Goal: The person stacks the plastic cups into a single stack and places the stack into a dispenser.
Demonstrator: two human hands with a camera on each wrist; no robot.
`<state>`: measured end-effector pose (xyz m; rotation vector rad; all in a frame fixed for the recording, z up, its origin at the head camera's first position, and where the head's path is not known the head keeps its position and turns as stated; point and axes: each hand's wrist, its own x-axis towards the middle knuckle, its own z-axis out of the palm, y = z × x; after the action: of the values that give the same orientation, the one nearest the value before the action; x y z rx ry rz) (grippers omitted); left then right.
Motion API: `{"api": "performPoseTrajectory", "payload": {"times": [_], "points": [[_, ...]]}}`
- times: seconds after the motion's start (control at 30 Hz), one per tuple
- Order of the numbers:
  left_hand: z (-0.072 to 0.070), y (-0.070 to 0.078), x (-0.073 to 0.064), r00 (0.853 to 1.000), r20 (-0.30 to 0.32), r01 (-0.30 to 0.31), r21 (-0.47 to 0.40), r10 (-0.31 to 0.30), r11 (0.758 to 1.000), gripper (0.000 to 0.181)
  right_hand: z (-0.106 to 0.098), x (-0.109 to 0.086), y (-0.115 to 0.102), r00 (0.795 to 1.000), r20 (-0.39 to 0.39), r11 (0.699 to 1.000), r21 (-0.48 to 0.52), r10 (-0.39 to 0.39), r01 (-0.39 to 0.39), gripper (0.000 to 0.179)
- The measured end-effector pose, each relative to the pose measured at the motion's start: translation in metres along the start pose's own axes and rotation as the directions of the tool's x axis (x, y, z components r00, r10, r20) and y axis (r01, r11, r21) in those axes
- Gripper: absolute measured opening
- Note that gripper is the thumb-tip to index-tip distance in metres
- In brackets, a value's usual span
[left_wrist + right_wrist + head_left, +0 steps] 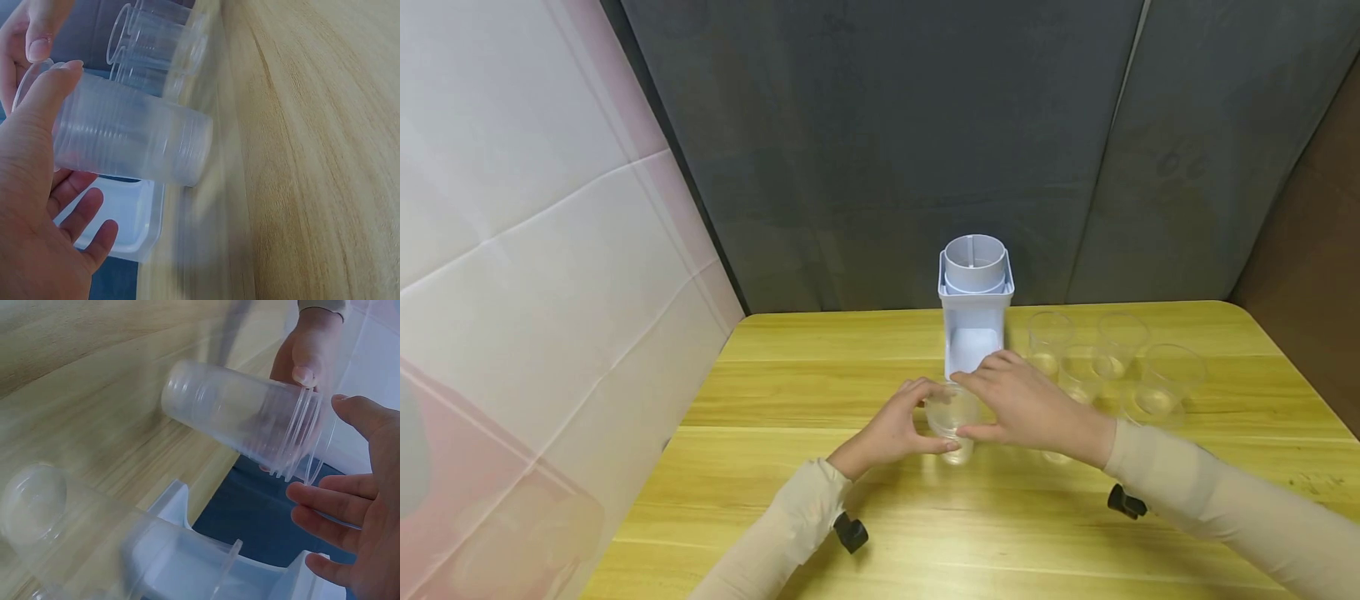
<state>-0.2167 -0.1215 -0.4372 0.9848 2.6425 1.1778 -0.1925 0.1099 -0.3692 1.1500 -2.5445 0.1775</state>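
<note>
A stack of nested clear plastic cups (131,134) is held just above the wooden table, tilted in the wrist views, with its rims toward the person's palms. The left hand (891,425) grips the stack from the left, thumb on the near side and fingers behind. From the right, the right hand (1026,408) pinches the outermost cup's rim (325,447) between thumb and fingertips. That rim stands slightly apart from the ribbed rims below it. Just behind the hands is a pale plastic holder (973,321) with a round tube at its top.
Several clear cups (1174,371) stand separately on the right half of the wooden table (820,367). A dark grey panel (880,150) rises behind the table, and a whitish sheet (550,208) hangs along the left. At the far right is a brown surface (1311,242).
</note>
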Motion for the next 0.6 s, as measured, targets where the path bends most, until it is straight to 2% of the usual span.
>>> {"api": "performPoseTrajectory", "payload": {"times": [0.23, 0.6], "points": [[0.0017, 0.0009, 0.0005, 1.0, -0.001, -0.017, 0.006, 0.017, 1.0, 0.065, 0.0035, -0.0022, 0.0012, 1.0, 0.002, 1.0, 0.004, 0.014, -0.014, 0.068], [0.0034, -0.0004, 0.0004, 1.0, -0.005, -0.003, 0.003, 0.003, 1.0, 0.067, 0.0081, -0.0039, 0.0001, 0.999, 0.018, 1.0, 0.0, 0.031, -0.031, 0.066]]}}
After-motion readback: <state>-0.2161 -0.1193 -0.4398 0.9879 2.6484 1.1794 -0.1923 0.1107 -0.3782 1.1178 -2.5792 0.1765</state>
